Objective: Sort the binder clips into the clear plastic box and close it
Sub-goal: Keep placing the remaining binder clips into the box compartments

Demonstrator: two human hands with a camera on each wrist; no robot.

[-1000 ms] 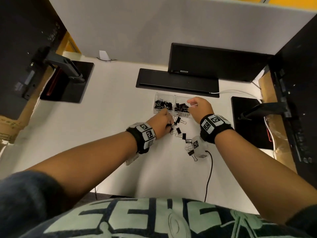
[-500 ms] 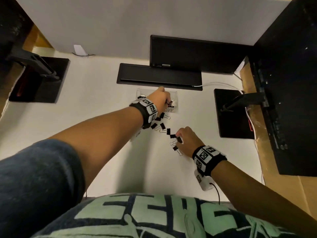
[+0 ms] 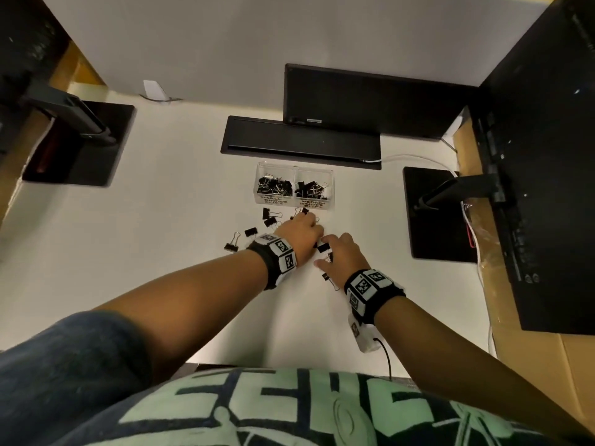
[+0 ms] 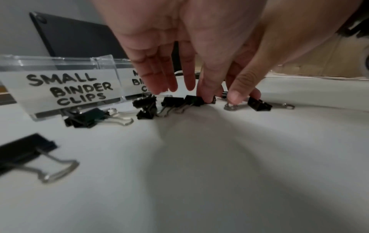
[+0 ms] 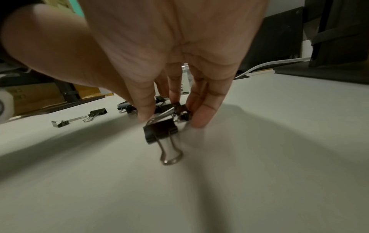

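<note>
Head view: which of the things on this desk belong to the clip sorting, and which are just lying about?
Part of the job:
- clear plastic box, open, labelled small and medium
- loose binder clips on the desk
- left hand and right hand, both down among the clips

Just lying about:
- black tablet
- black tray
- white cable
- monitor stands

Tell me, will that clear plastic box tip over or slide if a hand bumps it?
Probably slides rather than tips: the clear plastic box sits low and wide on the smooth white desk. The binder clips heaped inside likely weigh it down somewhat.
</note>
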